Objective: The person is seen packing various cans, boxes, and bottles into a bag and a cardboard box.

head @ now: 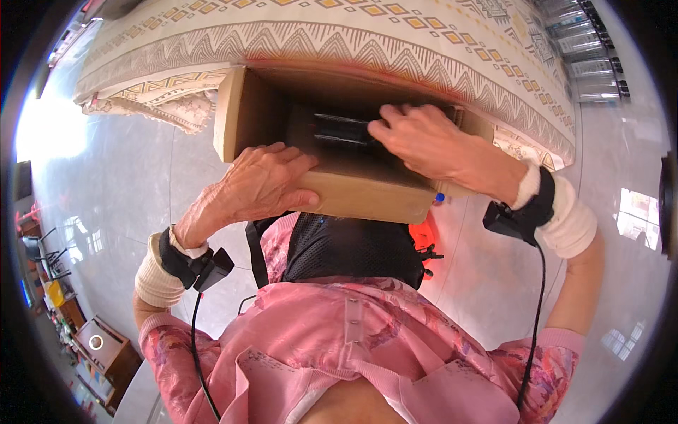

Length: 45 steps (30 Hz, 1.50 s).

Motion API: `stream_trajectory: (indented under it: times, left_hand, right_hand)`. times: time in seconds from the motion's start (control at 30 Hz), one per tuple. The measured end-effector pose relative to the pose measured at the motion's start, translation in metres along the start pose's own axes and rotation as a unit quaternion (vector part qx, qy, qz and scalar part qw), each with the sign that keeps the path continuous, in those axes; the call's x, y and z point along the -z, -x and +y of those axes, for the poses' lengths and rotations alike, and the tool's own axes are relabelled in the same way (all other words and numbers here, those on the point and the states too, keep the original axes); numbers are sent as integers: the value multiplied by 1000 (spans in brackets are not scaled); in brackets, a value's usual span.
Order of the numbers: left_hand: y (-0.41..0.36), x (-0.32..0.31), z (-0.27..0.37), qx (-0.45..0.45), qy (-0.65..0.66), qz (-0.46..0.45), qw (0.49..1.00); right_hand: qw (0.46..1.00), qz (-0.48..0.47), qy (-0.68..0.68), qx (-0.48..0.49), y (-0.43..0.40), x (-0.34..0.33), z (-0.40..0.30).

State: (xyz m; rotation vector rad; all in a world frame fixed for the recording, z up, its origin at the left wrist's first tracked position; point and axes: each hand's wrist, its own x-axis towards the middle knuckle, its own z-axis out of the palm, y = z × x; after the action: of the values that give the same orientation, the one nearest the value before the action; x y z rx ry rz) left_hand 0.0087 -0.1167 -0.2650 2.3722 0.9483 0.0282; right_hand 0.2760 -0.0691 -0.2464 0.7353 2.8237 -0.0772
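An open cardboard box (365, 197) lies tilted towards me, between my lap and a cloth-covered table. My left hand (270, 180) grips its near wall at the left, with the thumb outside and the fingers over the rim. Inside the box is a dark object with clear, shiny edges (341, 130), perhaps a clear plastic container. My right hand (410, 135) reaches in from the right, its fingertips at the right end of that object. Blur and shadow hide whether the fingers hold it.
A patterned tablecloth (328, 42) covers the table beyond the box. Several clear containers with black lids (590, 66) stand in a row at the upper right. A black mesh bag (355, 249) rests at my lap, with an orange item (421, 233) beside it. Cables run from both wrist devices.
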Motion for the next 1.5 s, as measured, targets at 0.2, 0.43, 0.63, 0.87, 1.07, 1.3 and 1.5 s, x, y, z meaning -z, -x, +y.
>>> stream_trajectory:
  times: [0.2, 0.43, 0.63, 0.87, 1.07, 1.3, 1.5]
  left_hand:
    - [-5, -1, 0, 0, -6, 0, 1000]
    - [-3, -9, -6, -2, -11, 39, 999]
    - [-3, -9, -6, -24, -6, 65, 998]
    - [-3, -7, -8, -3, -12, 35, 999]
    - [-10, -4, -6, -5, -11, 33, 999]
    - [-22, 5, -6, -16, 19, 41, 999]
    - [-48, 43, 26, -60, 29, 51, 997]
  right_hand:
    - [976, 174, 127, 40, -58, -56, -12]
    - [981, 113, -152, -52, -70, -82, 10]
    - [983, -112, -127, -71, -43, -76, 31]
    - [961, -227, -138, -72, -48, -49, 25]
    - [945, -36, -326, 7, -14, -29, 32]
    - [964, -17, -253, 77, -27, 15, 9]
    - [968, 111, -224, 15, -5, 57, 6]
